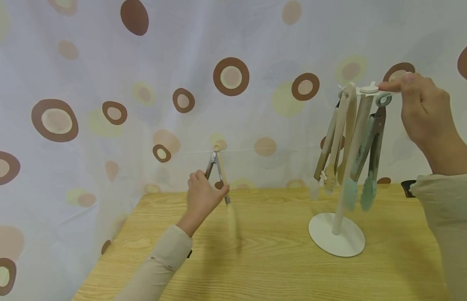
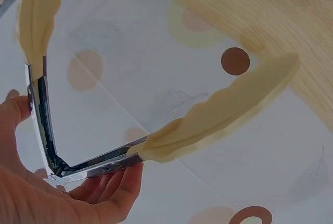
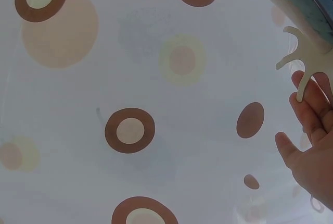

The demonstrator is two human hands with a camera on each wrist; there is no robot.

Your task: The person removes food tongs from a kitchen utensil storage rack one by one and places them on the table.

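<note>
My left hand (image 1: pixel 205 194) holds a pair of tongs (image 2: pixel 99 169) with cream-yellow scalloped tips and metal arms, spread wide in a V. In the left wrist view the thumb lies against one arm and the fingers against the other, near the hinge. In the head view the tongs stand hinge up, over the table. At the right, my right hand (image 1: pixel 425 108) reaches the top of a white utensil stand (image 1: pixel 336 236), fingertips at its hooks (image 2: pixel 10 5).
Tongs with pale green tips (image 1: pixel 368 194) hang from the stand's right side, and several other utensils hang at its left. The stand's round base rests on the wooden table (image 1: pixel 271 259). A curtain with brown circles (image 1: pixel 256 37) hangs behind.
</note>
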